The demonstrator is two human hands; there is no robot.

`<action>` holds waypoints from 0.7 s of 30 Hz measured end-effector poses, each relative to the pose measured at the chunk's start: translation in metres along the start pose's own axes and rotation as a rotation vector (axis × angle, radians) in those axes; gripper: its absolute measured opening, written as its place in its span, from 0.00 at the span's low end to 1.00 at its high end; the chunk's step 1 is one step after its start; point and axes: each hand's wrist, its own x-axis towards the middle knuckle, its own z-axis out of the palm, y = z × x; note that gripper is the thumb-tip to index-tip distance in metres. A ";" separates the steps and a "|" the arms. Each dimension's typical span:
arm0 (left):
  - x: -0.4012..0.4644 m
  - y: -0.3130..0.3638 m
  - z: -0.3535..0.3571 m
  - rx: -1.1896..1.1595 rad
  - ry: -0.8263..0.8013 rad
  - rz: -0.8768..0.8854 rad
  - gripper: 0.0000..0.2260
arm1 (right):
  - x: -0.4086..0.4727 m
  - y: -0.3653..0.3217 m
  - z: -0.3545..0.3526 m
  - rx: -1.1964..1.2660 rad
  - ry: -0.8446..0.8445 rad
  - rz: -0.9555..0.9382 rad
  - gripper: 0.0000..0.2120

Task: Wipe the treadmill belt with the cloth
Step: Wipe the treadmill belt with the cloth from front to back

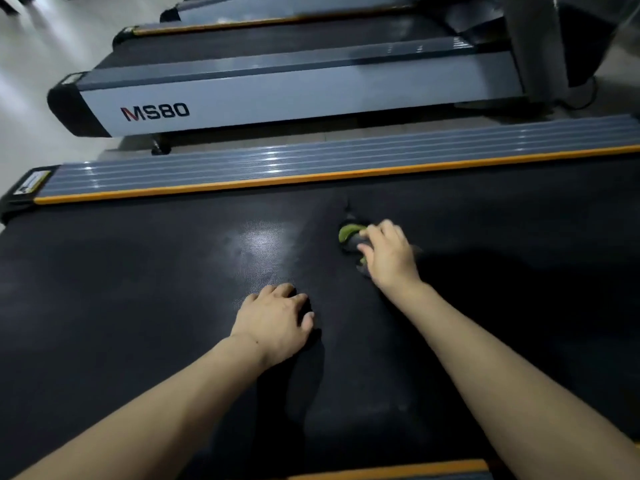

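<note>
The black textured treadmill belt [138, 278] fills most of the view. My right hand [389, 256] presses a bunched green and grey cloth [349, 233] onto the belt, right of centre; most of the cloth is hidden under my fingers. My left hand [275, 320] rests palm down on the belt, nearer to me and to the left, with fingers slightly curled and nothing in it. A pale sheen shows on the belt between the hands and the far rail.
An orange strip and grey ribbed side rail [311, 161] border the belt's far side. Beyond it stands another treadmill marked MS80 [156, 112], with more treadmills behind. A second orange edge [398, 469] runs along the near side. Pale floor lies at left.
</note>
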 end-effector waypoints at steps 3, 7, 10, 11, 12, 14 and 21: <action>0.000 0.004 0.003 -0.008 0.094 0.064 0.19 | -0.074 0.000 -0.025 0.054 -0.074 -0.170 0.10; -0.001 0.002 0.004 -0.045 0.119 0.068 0.21 | -0.075 0.023 -0.032 0.022 -0.121 -0.325 0.11; 0.001 0.005 0.005 -0.031 0.112 0.050 0.22 | 0.000 0.045 -0.008 -0.033 0.007 -0.165 0.08; 0.002 0.007 0.005 -0.032 0.108 0.042 0.22 | 0.024 0.050 -0.003 -0.046 0.027 -0.057 0.08; 0.003 0.010 0.004 -0.041 0.103 0.035 0.22 | 0.041 0.053 -0.001 -0.047 0.028 0.044 0.08; 0.006 0.016 0.001 -0.063 0.108 0.036 0.22 | 0.050 0.049 -0.002 -0.050 0.020 0.133 0.09; 0.003 0.013 0.006 -0.056 0.135 0.057 0.22 | -0.101 0.027 -0.052 0.039 -0.081 -0.217 0.10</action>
